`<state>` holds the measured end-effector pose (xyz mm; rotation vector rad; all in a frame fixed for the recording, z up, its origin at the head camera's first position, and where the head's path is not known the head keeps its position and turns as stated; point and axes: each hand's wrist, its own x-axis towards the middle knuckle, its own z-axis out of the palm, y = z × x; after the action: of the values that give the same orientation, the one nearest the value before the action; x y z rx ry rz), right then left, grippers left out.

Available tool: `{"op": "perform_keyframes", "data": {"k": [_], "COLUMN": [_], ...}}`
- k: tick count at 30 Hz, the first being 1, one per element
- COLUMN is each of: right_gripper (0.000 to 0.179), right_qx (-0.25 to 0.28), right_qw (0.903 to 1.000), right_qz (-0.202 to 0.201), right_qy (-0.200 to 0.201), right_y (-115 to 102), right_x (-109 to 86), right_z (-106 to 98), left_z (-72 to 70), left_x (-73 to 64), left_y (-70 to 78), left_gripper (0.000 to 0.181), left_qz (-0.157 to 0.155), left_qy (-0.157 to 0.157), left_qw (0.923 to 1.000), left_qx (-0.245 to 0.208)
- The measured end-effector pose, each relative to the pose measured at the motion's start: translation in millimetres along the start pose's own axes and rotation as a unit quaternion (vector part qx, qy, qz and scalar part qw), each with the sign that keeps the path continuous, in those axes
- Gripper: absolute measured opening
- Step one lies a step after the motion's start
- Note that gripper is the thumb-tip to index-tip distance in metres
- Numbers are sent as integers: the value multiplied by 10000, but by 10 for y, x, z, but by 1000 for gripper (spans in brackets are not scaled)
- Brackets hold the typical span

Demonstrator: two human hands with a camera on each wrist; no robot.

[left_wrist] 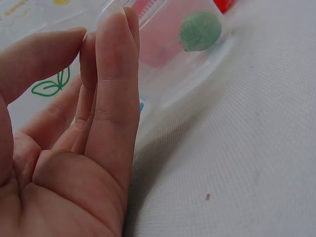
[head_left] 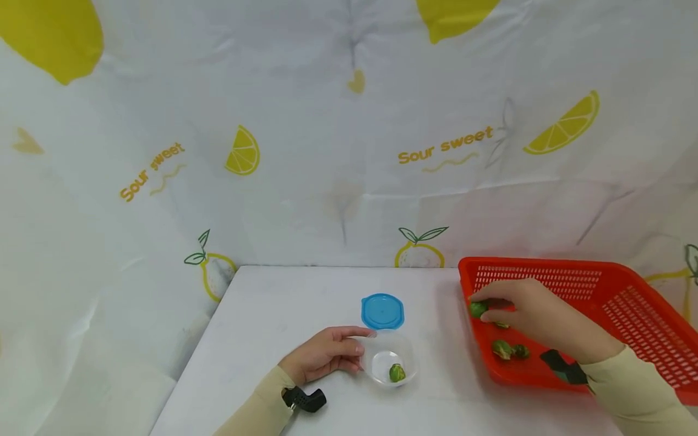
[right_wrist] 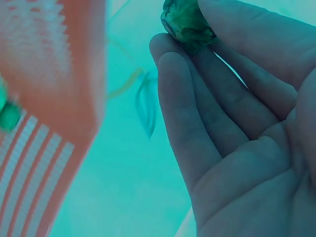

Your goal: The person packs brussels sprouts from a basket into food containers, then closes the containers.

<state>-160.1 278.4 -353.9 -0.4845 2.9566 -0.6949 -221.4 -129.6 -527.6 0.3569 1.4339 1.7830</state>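
Sleeves (head_left: 638, 387) are seen foremost; a bowl (head_left: 380, 365), mouth upward, is gripped by the left hand (head_left: 332, 352). One sprout (head_left: 478, 309), long axis indistinct, is pinched by the right hand (head_left: 518, 306), fingertips slightly parted, at the basket's (head_left: 545, 262) left rim.

1. Left of centre in the head view, I can read "Sour sweet" in orange lettering (head_left: 152, 172), slanting upward on the white backdrop (head_left: 305, 79).
2. Right of centre, same backdrop: another "Sour sweet" line (head_left: 446, 145), less steep.
3. Left wrist view, upper left: yellowish letters (left_wrist: 14, 13), too blurred.
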Motion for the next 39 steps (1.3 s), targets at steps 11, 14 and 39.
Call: {"op": "perform_keyframes", "data": {"k": [11,14,39], "right_gripper": [26,27,30], "right_qx": [662,720,1364], "right_qw": [9936,9924,9850], "right_qz": [-896,-968,-759], "right_qy": [-180,-250,-738], "right_y": [-518,-591,-900], "right_x": [374,433,456], "right_z": [498,631,1191], "left_z": [0,0,-13], "left_x": [8,14,-1], "left_y": [10,11,20], "left_gripper": [51,51,52], "left_qz": [9,3,68], "left_qy": [72,40,-174], "left_qw": [10000,10000,9998], "left_qx": [11,-14,-96]}}
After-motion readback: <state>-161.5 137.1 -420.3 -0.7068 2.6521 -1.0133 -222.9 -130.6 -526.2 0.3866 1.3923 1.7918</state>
